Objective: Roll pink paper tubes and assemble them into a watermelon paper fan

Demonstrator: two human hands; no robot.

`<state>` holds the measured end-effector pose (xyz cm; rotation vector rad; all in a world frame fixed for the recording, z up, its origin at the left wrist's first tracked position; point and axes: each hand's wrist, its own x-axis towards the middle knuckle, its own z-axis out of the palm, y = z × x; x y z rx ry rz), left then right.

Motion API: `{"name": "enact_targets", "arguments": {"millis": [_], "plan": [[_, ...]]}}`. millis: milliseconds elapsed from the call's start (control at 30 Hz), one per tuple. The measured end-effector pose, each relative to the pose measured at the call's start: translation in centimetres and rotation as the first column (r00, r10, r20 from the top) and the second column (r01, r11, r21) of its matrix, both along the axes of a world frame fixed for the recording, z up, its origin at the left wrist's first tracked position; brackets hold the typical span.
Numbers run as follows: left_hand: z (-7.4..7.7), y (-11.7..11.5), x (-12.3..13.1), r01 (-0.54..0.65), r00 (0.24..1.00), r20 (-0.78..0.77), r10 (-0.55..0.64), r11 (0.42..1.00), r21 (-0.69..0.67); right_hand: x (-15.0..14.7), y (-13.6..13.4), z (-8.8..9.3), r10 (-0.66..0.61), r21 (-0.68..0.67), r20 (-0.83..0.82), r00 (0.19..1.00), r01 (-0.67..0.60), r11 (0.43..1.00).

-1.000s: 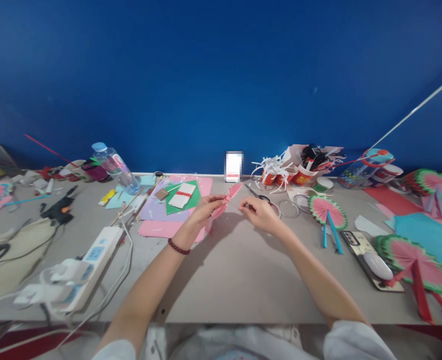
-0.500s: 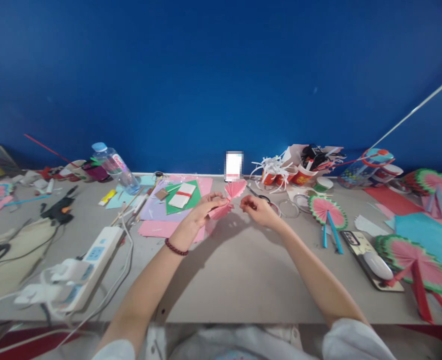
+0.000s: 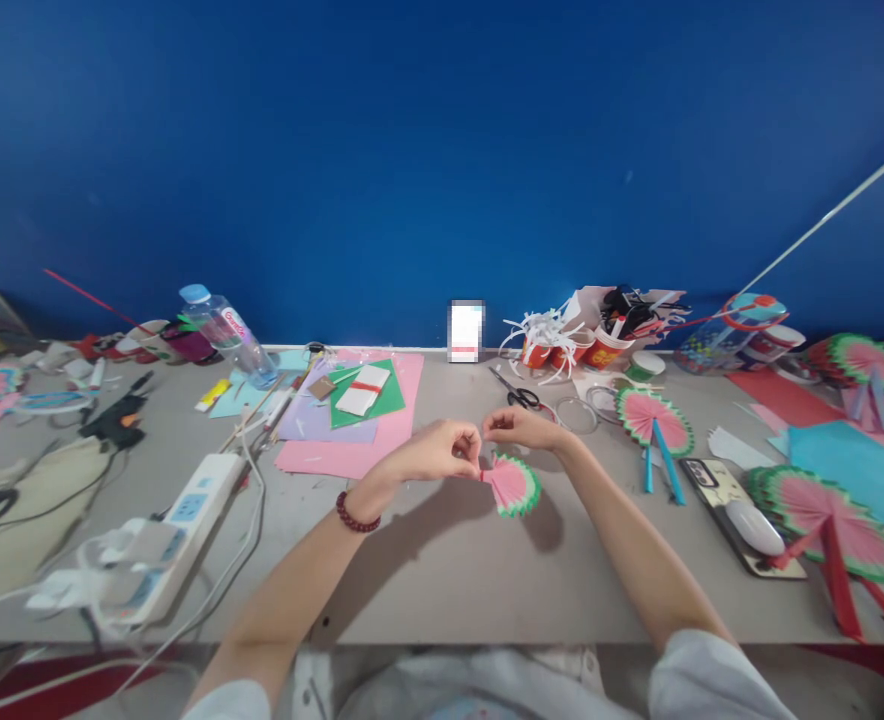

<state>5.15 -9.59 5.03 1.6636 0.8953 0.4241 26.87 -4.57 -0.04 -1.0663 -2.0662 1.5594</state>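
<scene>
A pleated pink paper fan (image 3: 513,484) with a green edge hangs above the middle of the table, its narrow end to the left with a bit of red at it. My left hand (image 3: 448,450) pinches that narrow end between thumb and fingers. Just above and to the right, my right hand (image 3: 515,428) has its fingertips pressed together near my left fingers; what they hold, if anything, is too small to make out. Black scissors (image 3: 523,397) lie behind my right hand.
Pink paper (image 3: 314,457) and a green sheet (image 3: 393,393) lie behind my left arm. A power strip (image 3: 198,520) with cables is at the left. Finished-looking fans (image 3: 652,420) and a phone (image 3: 701,478) with a mouse (image 3: 755,528) sit at the right.
The fan has turned and come lower, now showing its green edge at the right. My left hand has moved right and down; my right hand has come down slightly, closer to it.
</scene>
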Motion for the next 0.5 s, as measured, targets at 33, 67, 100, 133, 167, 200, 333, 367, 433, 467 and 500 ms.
{"name": "enact_targets", "arguments": {"millis": [33, 67, 100, 133, 167, 200, 333, 367, 433, 467, 500], "plan": [[-0.1, -0.1, 0.2, -0.012, 0.999, -0.049, 0.014, 0.999, 0.038, 0.0, 0.0, 0.2, -0.001, 0.032, 0.025, 1.000, 0.000, 0.999], [-0.3, -0.2, 0.3, -0.028, 0.995, -0.096, 0.035, 0.997, 0.075, -0.1, -0.1, 0.4, -0.010, 0.076, 0.053, 0.999, 0.006, 0.997], [-0.6, -0.2, 0.4, -0.043, 0.989, -0.139, 0.058, 0.993, 0.108, -0.2, -0.2, 0.7, -0.028, 0.134, 0.082, 0.996, 0.017, 0.991], [-0.8, -0.2, 0.6, -0.058, 0.981, -0.176, 0.083, 0.989, 0.139, -0.4, -0.5, 1.1, -0.050, 0.203, 0.112, 0.992, 0.026, 0.979], [-1.1, -0.1, 0.7, -0.072, 0.973, -0.205, 0.107, 0.983, 0.169, -0.6, -0.7, 1.6, -0.080, 0.286, 0.141, 0.987, 0.037, 0.957], [-1.4, 0.1, 0.8, -0.089, 0.965, -0.225, 0.134, 0.976, 0.198, -1.0, -1.1, 2.0, -0.114, 0.371, 0.169, 0.979, 0.044, 0.928], [-2.7, 0.9, 0.8, -0.151, 0.948, -0.237, 0.214, 0.955, 0.256, -2.5, -2.7, 3.7, -0.230, 0.630, 0.284, 0.931, -0.001, 0.777], [-3.0, 1.2, 0.7, -0.160, 0.948, -0.230, 0.220, 0.954, 0.254, -2.8, -3.0, 4.0, -0.248, 0.663, 0.306, 0.919, -0.020, 0.748], [-3.6, 1.7, 0.4, -0.178, 0.955, -0.192, 0.228, 0.953, 0.244, -3.4, -3.7, 4.4, -0.268, 0.713, 0.341, 0.901, -0.062, 0.698], [-3.9, 2.0, 0.2, -0.192, 0.959, -0.161, 0.233, 0.952, 0.238, -3.6, -3.9, 4.4, -0.274, 0.737, 0.351, 0.895, -0.083, 0.671], [-4.2, 2.3, 0.1, -0.206, 0.963, -0.128, 0.239, 0.952, 0.226, -3.8, -4.1, 4.5, -0.282, 0.761, 0.356, 0.891, -0.101, 0.641]]}}
